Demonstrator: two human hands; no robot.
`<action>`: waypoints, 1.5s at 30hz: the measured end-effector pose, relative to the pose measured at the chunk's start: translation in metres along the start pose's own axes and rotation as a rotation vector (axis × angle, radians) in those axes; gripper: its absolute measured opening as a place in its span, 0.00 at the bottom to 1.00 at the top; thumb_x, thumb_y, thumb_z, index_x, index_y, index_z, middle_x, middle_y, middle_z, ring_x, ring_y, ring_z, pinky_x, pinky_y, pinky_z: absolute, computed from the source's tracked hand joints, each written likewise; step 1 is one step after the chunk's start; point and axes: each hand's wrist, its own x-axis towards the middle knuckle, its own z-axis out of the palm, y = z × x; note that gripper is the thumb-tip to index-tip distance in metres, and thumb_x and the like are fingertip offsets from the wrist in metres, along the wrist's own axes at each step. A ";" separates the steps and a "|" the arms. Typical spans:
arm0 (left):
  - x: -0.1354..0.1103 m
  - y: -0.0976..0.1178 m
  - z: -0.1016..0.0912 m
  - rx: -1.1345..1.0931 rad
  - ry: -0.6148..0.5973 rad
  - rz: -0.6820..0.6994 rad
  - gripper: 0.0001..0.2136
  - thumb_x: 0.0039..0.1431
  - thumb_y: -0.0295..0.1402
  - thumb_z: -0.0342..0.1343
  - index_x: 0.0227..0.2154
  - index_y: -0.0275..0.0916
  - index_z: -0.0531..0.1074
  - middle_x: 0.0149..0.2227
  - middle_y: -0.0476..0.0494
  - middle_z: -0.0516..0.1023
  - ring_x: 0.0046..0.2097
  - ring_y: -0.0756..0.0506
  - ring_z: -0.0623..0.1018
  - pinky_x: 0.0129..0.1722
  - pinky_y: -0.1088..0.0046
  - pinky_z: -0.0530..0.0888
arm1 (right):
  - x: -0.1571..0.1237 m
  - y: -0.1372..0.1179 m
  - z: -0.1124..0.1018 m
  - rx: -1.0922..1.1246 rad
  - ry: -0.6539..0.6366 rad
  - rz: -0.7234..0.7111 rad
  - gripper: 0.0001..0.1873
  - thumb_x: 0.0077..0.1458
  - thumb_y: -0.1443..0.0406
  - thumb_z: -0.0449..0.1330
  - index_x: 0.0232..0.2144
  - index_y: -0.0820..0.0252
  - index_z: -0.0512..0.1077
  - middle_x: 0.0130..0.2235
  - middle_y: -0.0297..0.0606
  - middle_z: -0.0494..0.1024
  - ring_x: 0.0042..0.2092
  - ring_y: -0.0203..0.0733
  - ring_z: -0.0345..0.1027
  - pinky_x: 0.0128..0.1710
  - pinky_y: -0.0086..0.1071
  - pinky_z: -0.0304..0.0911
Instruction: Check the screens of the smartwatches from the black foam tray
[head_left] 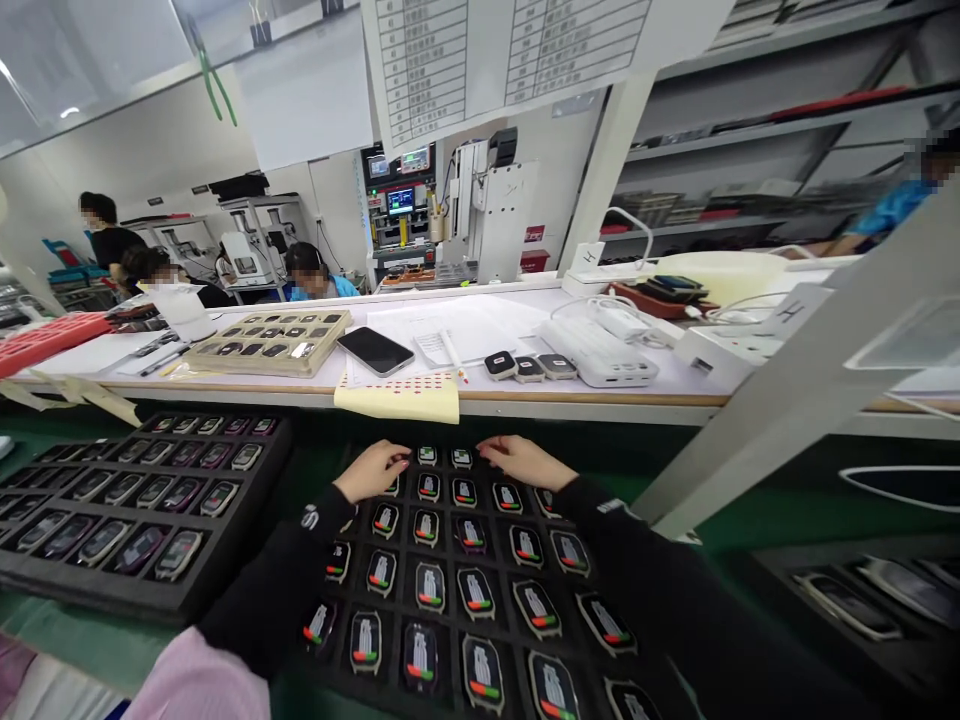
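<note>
A black foam tray (444,612) lies in front of me on the green surface, its pockets filled with several small lit-screen devices (430,586). My left hand (371,470) rests palm down on the tray's far left corner, fingers curled over a device. My right hand (523,460) rests palm down on the far right corner, fingertips touching the top row. Both arms wear black sleeves. Whether either hand grips a device is hidden by the fingers.
A second black tray (112,590) of devices sits to the left. Behind runs a white shelf with a beige tray (217,362), a phone (375,351), yellow paper (397,398), three devices (529,368) and white boxes (600,352). A slanted white post (780,400) stands right. People work behind.
</note>
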 end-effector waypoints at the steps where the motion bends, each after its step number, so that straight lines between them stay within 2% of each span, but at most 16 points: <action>1: 0.016 0.001 0.007 0.017 -0.014 0.014 0.13 0.68 0.37 0.56 0.50 0.37 0.73 0.50 0.39 0.76 0.48 0.43 0.78 0.50 0.57 0.77 | 0.012 0.003 0.003 -0.047 0.018 0.013 0.09 0.71 0.62 0.62 0.47 0.63 0.75 0.48 0.42 0.76 0.47 0.48 0.74 0.49 0.44 0.72; 6: 0.069 -0.002 0.034 0.100 -0.046 0.028 0.14 0.67 0.38 0.57 0.51 0.38 0.72 0.54 0.38 0.74 0.52 0.41 0.76 0.52 0.55 0.76 | 0.046 0.008 0.019 -0.206 0.023 0.028 0.10 0.71 0.61 0.62 0.49 0.61 0.74 0.52 0.43 0.74 0.50 0.50 0.71 0.52 0.47 0.70; 9: 0.084 -0.008 0.045 0.128 -0.028 -0.008 0.15 0.67 0.38 0.57 0.53 0.38 0.72 0.55 0.37 0.73 0.52 0.40 0.76 0.52 0.54 0.76 | 0.059 0.010 0.031 -0.253 -0.012 0.025 0.11 0.71 0.61 0.62 0.50 0.62 0.73 0.52 0.44 0.73 0.50 0.50 0.71 0.51 0.47 0.71; 13: 0.088 -0.014 0.052 0.122 -0.022 -0.030 0.16 0.67 0.38 0.58 0.53 0.38 0.71 0.55 0.37 0.73 0.52 0.40 0.76 0.52 0.54 0.77 | 0.071 0.012 0.036 -0.262 -0.069 0.029 0.12 0.71 0.61 0.63 0.51 0.62 0.73 0.53 0.45 0.73 0.49 0.50 0.72 0.49 0.46 0.72; 20: 0.079 -0.012 0.044 -0.012 -0.065 -0.016 0.15 0.67 0.39 0.57 0.52 0.37 0.72 0.53 0.38 0.74 0.51 0.40 0.77 0.51 0.55 0.77 | 0.076 0.015 0.022 -0.159 -0.161 0.109 0.12 0.72 0.60 0.62 0.51 0.62 0.73 0.50 0.43 0.74 0.45 0.47 0.73 0.45 0.43 0.74; 25: 0.072 -0.009 0.039 -0.166 -0.081 -0.042 0.15 0.67 0.39 0.57 0.52 0.37 0.72 0.53 0.38 0.74 0.51 0.40 0.77 0.51 0.55 0.77 | 0.071 0.015 0.026 -0.096 -0.217 0.176 0.13 0.72 0.59 0.61 0.50 0.63 0.73 0.47 0.42 0.75 0.42 0.46 0.74 0.42 0.41 0.75; 31: 0.078 -0.004 0.041 -0.369 -0.060 -0.149 0.15 0.67 0.39 0.57 0.52 0.37 0.72 0.53 0.38 0.74 0.51 0.40 0.77 0.51 0.55 0.77 | 0.065 0.008 0.033 -0.060 -0.206 0.183 0.14 0.72 0.59 0.61 0.51 0.63 0.72 0.48 0.43 0.75 0.43 0.46 0.74 0.42 0.41 0.75; 35: 0.075 0.006 0.043 -0.521 -0.012 -0.255 0.17 0.67 0.39 0.58 0.53 0.36 0.71 0.53 0.38 0.74 0.49 0.41 0.78 0.48 0.56 0.78 | 0.063 0.000 0.036 -0.036 -0.162 0.145 0.13 0.72 0.59 0.61 0.52 0.62 0.72 0.51 0.44 0.74 0.46 0.48 0.73 0.46 0.44 0.73; 39: 0.059 0.023 0.040 -0.684 -0.015 -0.313 0.17 0.67 0.40 0.57 0.53 0.36 0.70 0.50 0.39 0.75 0.45 0.43 0.79 0.44 0.60 0.79 | 0.061 -0.006 0.038 0.031 -0.111 0.124 0.12 0.71 0.60 0.62 0.52 0.61 0.72 0.53 0.44 0.73 0.49 0.50 0.71 0.49 0.46 0.72; 42: 0.037 0.038 0.032 -0.783 -0.015 -0.317 0.17 0.68 0.41 0.56 0.52 0.36 0.70 0.47 0.40 0.76 0.42 0.44 0.79 0.41 0.63 0.80 | 0.054 -0.010 0.037 0.151 -0.094 0.159 0.13 0.71 0.60 0.62 0.52 0.63 0.72 0.50 0.43 0.74 0.45 0.48 0.73 0.45 0.43 0.74; 45: 0.011 0.051 0.021 -0.851 -0.003 -0.292 0.17 0.69 0.43 0.54 0.52 0.35 0.70 0.42 0.42 0.76 0.36 0.47 0.78 0.34 0.68 0.79 | 0.036 -0.012 0.034 0.342 -0.078 0.194 0.14 0.71 0.59 0.62 0.51 0.64 0.71 0.46 0.41 0.75 0.40 0.44 0.74 0.38 0.38 0.75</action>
